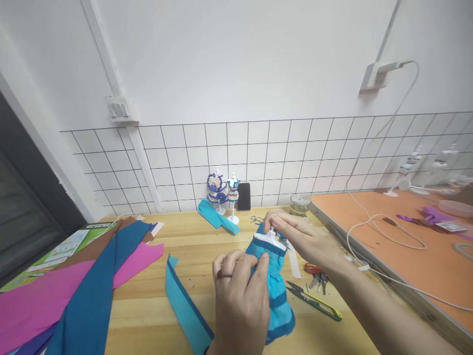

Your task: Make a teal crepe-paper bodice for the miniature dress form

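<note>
A small white doll dress form (269,240) leans over the wooden table, wearing a turquoise doll dress (280,296) with darker blue bands. My right hand (295,231) pinches the form's neck knob at the top. Across the dress's left side lies my left hand (242,291), its fingers closed on the fabric near the bodice; the fingertips are partly hidden. Left of that hand stretches a turquoise fabric strip (186,303) with a dark blue edge. Yellow-green thread snips (316,301) rest on the right, beside keys (320,282) with a red-orange piece.
Folded blue (92,283) and pink cloth (142,264) cover the left side. Two dressed mini forms (233,197), a black phone (244,196) and a glass jar (300,203) stand along the wall. A white cable (397,286) crosses the orange table (384,256) on the right.
</note>
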Motion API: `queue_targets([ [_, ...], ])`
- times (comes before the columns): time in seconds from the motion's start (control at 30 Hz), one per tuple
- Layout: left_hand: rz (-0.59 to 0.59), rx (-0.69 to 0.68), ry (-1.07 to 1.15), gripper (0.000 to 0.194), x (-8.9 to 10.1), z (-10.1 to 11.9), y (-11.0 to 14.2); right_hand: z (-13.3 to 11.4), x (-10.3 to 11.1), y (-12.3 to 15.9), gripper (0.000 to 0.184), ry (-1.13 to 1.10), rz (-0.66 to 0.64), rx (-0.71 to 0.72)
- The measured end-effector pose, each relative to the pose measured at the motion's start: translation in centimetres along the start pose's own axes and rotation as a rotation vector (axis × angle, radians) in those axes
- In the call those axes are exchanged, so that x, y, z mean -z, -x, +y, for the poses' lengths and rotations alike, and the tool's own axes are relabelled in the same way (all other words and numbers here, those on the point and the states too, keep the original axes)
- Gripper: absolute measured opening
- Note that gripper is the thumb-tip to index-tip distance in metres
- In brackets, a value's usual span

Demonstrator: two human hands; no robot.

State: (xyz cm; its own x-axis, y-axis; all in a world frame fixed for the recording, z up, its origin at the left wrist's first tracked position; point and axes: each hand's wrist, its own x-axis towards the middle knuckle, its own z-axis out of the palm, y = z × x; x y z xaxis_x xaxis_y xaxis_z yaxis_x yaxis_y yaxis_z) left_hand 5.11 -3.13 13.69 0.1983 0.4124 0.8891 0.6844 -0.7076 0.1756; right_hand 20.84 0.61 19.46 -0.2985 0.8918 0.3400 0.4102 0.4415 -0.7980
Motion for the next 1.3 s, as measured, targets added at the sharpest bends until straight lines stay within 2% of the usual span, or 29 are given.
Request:
queue_targets([
  [0.13, -0.099, 0.038, 0.084, 0.029, 0.3, 0.5, 0.2, 0.3, 0.2, 0.0, 0.031, -0.017, 0.020, 0.000],
  [0.23, -0.159, 0.138, 0.276, 0.024, 1.0, 0.7, 0.1, 0.5, 0.4, 0.2, 0.031, -0.029, 0.014, -0.011],
  [0.3, -0.158, 0.318, 0.437, 0.020, 1.4, 0.5, -0.2, 0.6, 0.5, 0.2, 0.031, -0.056, -0.007, 0.002],
  [0.37, -0.162, 0.571, 0.565, 0.020, 1.6, 0.0, -0.6, 0.9, 0.5, 0.2, 0.032, -0.104, -0.046, 0.034],
  [0.43, -0.225, 0.762, 0.664, 0.031, 1.5, -0.6, -1.0, 1.1, 0.3, 0.2, 0.032, -0.164, -0.091, 0.058],
  [0.47, -0.271, 0.805, 0.712, 0.038, 1.4, -0.9, -1.2, 1.1, 0.2, 0.2, 0.033, -0.191, -0.111, 0.067],
  [0.57, -0.399, 0.814, 0.874, 0.052, 1.2, -1.3, -1.6, 1.0, -0.3, 0.1, 0.033, -0.255, -0.161, 0.088],
  [0.7, -0.462, 0.806, 1.004, 0.056, 1.0, -0.8, -1.7, 0.7, -0.7, 0.0, 0.032, -0.286, -0.217, 0.110],
  [0.9, -0.415, 0.812, 0.993, 0.067, 0.6, -0.7, -1.1, 0.6, -1.0, -0.1, 0.034, -0.244, -0.224, 0.132],
  [1.13, -0.353, 0.887, 1.212, 0.070, 0.0, -1.1, -0.8, 0.4, -1.0, -0.3, 0.034, -0.238, -0.257, 0.157],
  [1.3, -0.327, 0.890, 1.212, 0.073, -0.2, -0.7, -1.0, 0.1, -1.2, -0.1, 0.031, -0.273, -0.295, 0.175],
])
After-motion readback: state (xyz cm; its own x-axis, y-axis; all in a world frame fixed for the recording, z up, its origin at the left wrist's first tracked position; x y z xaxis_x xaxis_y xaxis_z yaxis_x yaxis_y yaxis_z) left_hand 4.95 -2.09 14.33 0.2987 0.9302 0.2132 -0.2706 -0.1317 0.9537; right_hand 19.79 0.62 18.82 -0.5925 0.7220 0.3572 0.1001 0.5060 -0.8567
